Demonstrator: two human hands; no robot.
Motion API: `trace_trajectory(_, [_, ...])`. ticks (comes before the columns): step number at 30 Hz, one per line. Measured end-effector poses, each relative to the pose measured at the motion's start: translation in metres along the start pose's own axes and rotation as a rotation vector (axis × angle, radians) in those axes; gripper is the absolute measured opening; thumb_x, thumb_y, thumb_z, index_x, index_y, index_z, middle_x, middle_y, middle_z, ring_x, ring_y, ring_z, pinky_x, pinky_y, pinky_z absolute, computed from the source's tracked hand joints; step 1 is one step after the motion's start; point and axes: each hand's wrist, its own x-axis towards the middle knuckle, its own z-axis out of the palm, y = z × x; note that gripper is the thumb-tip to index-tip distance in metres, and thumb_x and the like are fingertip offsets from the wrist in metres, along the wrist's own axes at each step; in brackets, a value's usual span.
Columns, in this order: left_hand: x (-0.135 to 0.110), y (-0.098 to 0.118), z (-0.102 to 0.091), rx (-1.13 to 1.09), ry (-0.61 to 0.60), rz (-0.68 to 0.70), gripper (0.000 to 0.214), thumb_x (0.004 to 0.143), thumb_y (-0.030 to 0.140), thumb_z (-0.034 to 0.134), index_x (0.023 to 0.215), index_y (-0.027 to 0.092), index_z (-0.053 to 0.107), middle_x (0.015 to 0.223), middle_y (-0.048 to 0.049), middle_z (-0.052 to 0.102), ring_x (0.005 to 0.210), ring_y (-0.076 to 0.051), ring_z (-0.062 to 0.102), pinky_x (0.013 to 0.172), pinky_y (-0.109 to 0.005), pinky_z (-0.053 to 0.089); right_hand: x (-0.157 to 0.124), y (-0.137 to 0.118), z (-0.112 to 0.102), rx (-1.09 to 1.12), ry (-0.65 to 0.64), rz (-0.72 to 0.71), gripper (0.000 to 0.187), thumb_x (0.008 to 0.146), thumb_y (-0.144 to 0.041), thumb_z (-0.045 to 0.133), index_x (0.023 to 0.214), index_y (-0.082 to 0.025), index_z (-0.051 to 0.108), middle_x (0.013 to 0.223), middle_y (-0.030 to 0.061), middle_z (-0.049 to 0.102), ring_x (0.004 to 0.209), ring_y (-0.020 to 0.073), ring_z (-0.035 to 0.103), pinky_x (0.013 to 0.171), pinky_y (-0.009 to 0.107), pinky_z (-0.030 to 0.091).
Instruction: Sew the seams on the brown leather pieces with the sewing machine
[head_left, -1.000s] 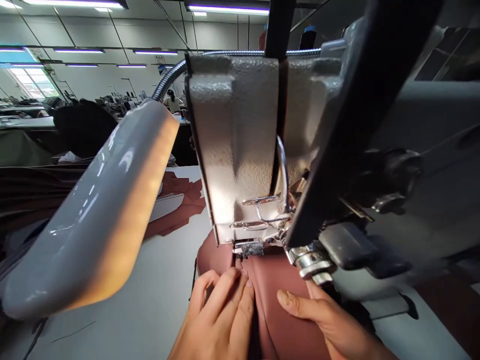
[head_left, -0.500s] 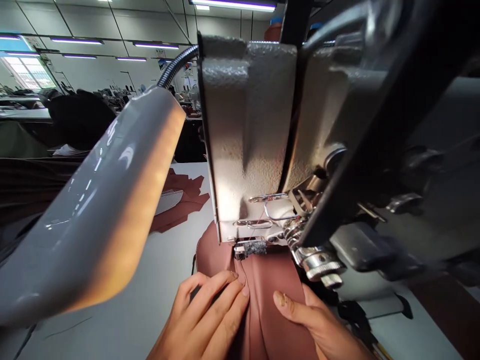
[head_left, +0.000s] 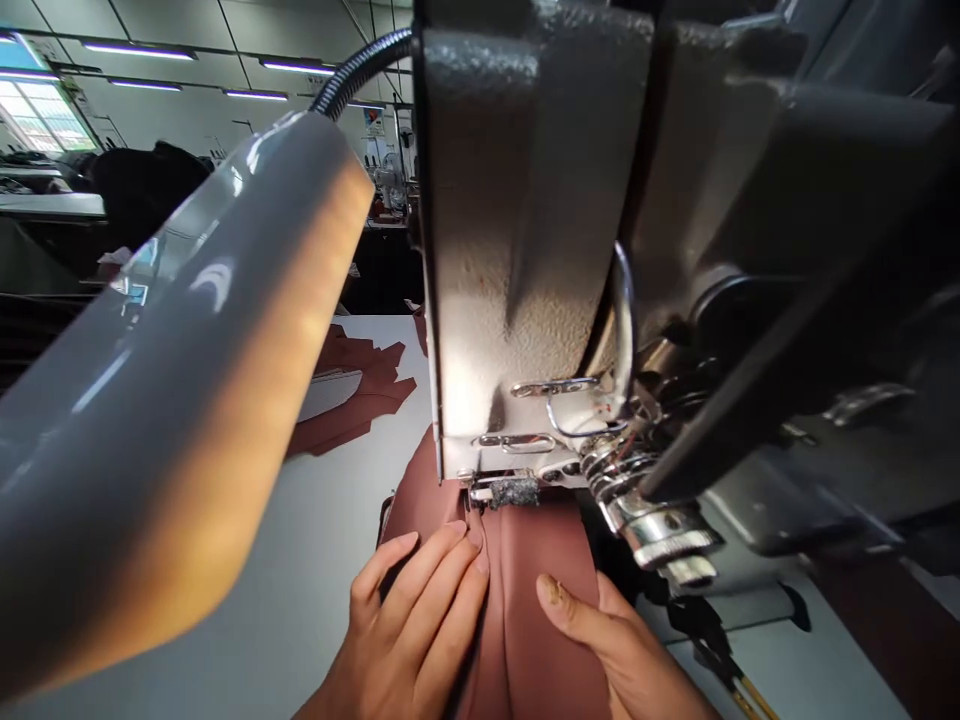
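Note:
A reddish-brown leather piece (head_left: 529, 560) lies under the head of a grey sewing machine (head_left: 525, 250), its fold running toward the presser foot (head_left: 501, 492). My left hand (head_left: 412, 630) lies flat on the leather's left side, fingers stretched out and together, tips just short of the foot. My right hand (head_left: 607, 645) rests on the leather's right side with the thumb pointing left; its other fingers are hidden below the frame.
A grey gooseneck lamp (head_left: 172, 400) fills the left foreground. More reddish-brown cut pieces (head_left: 352, 390) lie farther back on the white table (head_left: 315, 560). The machine's metal knobs (head_left: 660, 535) jut out right of the needle. Other workstations stand far behind.
The view has moved closer to the machine head. Both hands have slid the leather a little forward, and my left fingertips now sit nearer the presser foot.

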Motion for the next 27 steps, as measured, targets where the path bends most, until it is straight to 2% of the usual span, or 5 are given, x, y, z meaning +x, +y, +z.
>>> trace_trajectory(7, [0.021, -0.009, -0.007, 0.033, -0.045, 0.062, 0.032, 0.096, 0.012, 0.032, 0.1, 0.009, 0.064, 0.096, -0.0097, 0.069, 0.108, -0.021, 0.058, 0.087, -0.038, 0.034, 0.001, -0.002, 0.005, 0.007, 0.041, -0.085, 0.041, 0.059, -0.037, 0.082, 0.091, -0.017, 0.065, 0.102, 0.0046, 0.067, 0.107, 0.0215, 0.058, 0.1, 0.032, 0.039])
trace_trajectory(12, [0.027, -0.011, -0.005, 0.064, -0.042, 0.064, 0.028, 0.096, 0.01, 0.036, 0.094, 0.013, 0.063, 0.092, -0.0059, 0.07, 0.1, -0.018, 0.062, 0.08, -0.035, 0.037, 0.013, -0.019, -0.007, -0.381, -0.105, -0.243, 0.039, 0.074, -0.046, 0.068, 0.097, -0.014, 0.066, 0.098, 0.0103, 0.068, 0.098, 0.0266, 0.061, 0.094, 0.04, 0.042])
trace_trajectory(17, [0.02, -0.012, -0.002, 0.125, 0.008, 0.15, 0.028, 0.095, 0.01, 0.038, 0.096, 0.011, 0.066, 0.1, -0.0091, 0.07, 0.107, -0.02, 0.06, 0.088, -0.032, 0.042, 0.026, -0.036, -0.009, -0.884, 0.005, -0.478, 0.034, 0.078, -0.045, 0.062, 0.096, -0.017, 0.067, 0.1, 0.0102, 0.066, 0.101, 0.0259, 0.059, 0.099, 0.04, 0.04])
trace_trajectory(21, [0.008, -0.013, -0.001, 0.084, 0.003, 0.162, 0.038, 0.098, 0.014, 0.028, 0.1, 0.009, 0.066, 0.103, -0.0099, 0.069, 0.121, -0.021, 0.05, 0.1, -0.034, 0.038, 0.029, -0.04, -0.011, -0.948, 0.004, -0.459, 0.03, 0.072, -0.043, 0.066, 0.078, -0.014, 0.067, 0.08, 0.0096, 0.067, 0.081, 0.0249, 0.062, 0.081, 0.037, 0.051])
trace_trajectory(27, [0.001, -0.012, 0.001, 0.036, -0.013, 0.123, 0.041, 0.099, 0.013, 0.023, 0.105, 0.007, 0.063, 0.105, -0.0112, 0.069, 0.129, -0.02, 0.043, 0.105, -0.033, 0.033, 0.047, -0.038, -0.029, -1.17, -0.089, -0.591, 0.029, 0.081, -0.038, 0.058, 0.097, -0.016, 0.068, 0.088, 0.0071, 0.068, 0.084, 0.0217, 0.063, 0.082, 0.033, 0.052])
